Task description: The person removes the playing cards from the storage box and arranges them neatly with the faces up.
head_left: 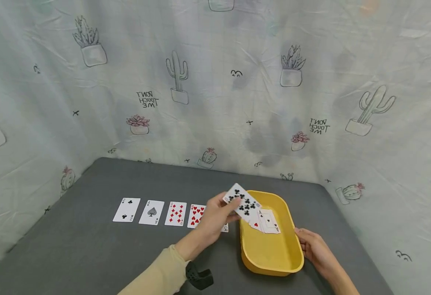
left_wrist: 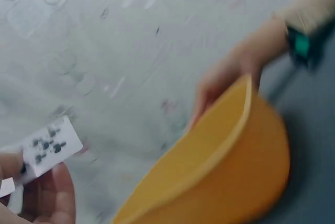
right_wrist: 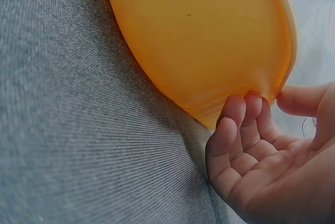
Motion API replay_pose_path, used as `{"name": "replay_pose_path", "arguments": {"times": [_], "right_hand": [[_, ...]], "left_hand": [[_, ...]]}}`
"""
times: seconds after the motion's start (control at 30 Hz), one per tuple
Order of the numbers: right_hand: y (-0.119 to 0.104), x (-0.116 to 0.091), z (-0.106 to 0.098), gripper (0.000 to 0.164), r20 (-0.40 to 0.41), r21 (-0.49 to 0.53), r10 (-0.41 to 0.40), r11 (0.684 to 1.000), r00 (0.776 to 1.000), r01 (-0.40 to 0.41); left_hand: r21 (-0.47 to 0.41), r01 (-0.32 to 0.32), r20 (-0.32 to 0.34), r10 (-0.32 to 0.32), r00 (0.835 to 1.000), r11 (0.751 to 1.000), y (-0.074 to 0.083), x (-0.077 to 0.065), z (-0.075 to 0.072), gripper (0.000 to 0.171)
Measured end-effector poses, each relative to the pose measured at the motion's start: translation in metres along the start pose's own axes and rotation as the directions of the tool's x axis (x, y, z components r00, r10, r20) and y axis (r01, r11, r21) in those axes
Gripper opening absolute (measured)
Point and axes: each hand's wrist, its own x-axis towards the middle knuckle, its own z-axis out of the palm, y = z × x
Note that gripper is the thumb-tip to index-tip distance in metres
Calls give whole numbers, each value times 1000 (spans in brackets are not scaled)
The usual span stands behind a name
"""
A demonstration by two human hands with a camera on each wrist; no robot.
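My left hand (head_left: 213,215) pinches a clubs playing card (head_left: 247,207) face up over the left rim of a yellow tub (head_left: 267,260). In the left wrist view the fingers curl behind that clubs card (left_wrist: 52,148), and a white corner of another card shows under the thumb. More cards, with an ace of clubs (head_left: 271,223) among them, show against the tub's inside just past the held card. My right hand (head_left: 316,250) grips the tub's right side. In the right wrist view its thumb is at the rim and its fingertips (right_wrist: 235,108) press the outer wall.
To the left, face-up cards lie in a row on the grey table (head_left: 90,254): a two of clubs (head_left: 127,209), an ace of spades (head_left: 151,212), a diamonds card (head_left: 175,214), a hearts card (head_left: 195,215) and one partly hidden behind my left hand. A patterned curtain (head_left: 215,102) hangs behind.
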Motion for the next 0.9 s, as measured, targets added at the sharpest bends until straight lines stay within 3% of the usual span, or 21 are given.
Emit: {"name": "replay_pose_path", "arguments": {"times": [0.07,0.17,0.3,0.43,0.5,0.57,0.67,0.73,0.8,0.9], "right_hand": [[0,0,1,37,-2,-1,0,1000,1000,0],[-1,-1,2,36,0,2,-13,1000,1000,13],[-3,-4,3,34,13,6,-24,1000,1000,24],[-5,-5,3,33,20,-3,-40,999,999,40],[-6,-5,2,33,21,-7,-46,999,999,46],[-6,-5,2,33,22,-11,-47,999,999,47],[-6,-4,1,36,24,-17,-49,999,999,49],[-5,-2,1,37,24,-20,-47,999,999,48],[-4,-1,2,37,12,-17,-35,999,999,35],[-2,1,3,37,5,-13,-23,1000,1000,23]], "left_hand": [[87,-29,-29,32,999,996,15,-8,-29,31],[251,-24,-95,50,994,968,40,-21,-73,36],[415,7,-175,72,982,910,69,-37,-133,47],[539,6,-230,141,963,842,86,-53,-191,57],[611,24,-277,185,943,792,90,-60,-216,62],[675,75,-346,225,911,734,91,-65,-241,65],[716,165,-456,276,846,678,89,-68,-271,61],[722,210,-500,287,817,660,89,-70,-287,58],[721,244,-526,284,802,648,88,-72,-301,57],[733,265,-532,285,797,626,87,-76,-316,57]]}}
